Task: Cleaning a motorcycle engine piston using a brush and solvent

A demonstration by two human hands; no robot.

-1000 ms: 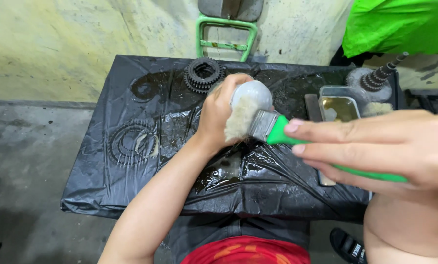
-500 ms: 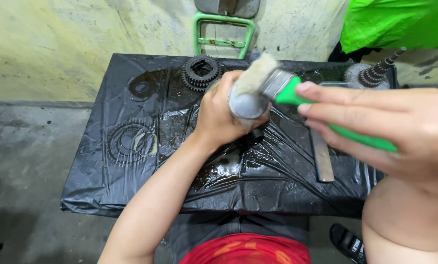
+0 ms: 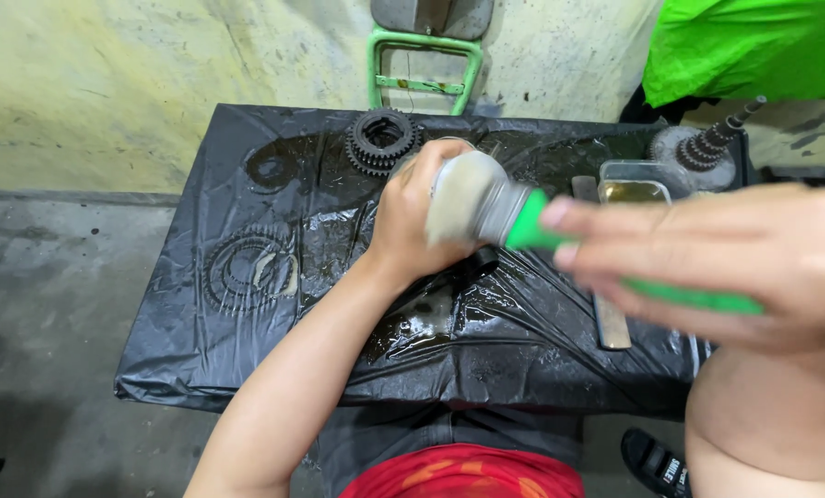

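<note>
I see the paintbrush (image 3: 523, 221), green-handled, its bristles pressed on a round metal part (image 3: 454, 175) above the plastic-covered surface (image 3: 247, 369). My right hand (image 3: 717, 267) has its grip clenched on the handle; my left hand (image 3: 412, 221) grasps the part. A black gear (image 3: 382, 141) lies beyond.

Light is coming in soft and even from above, pretty bright overall, no hard shadows anywhere. The wet black plastic sheet (image 3: 523, 369) is throwing back white glare in streaks and patches, mostly around the middle. My right hand (image 3: 707, 263) is sitting so close to the camera that it's smearing into motion blur, and the green-handled brush (image 3: 514, 217) is blurring along with it. My left hand (image 3: 412, 221) is looking sharper. The table edges are bowing slightly from the wide lens
</note>
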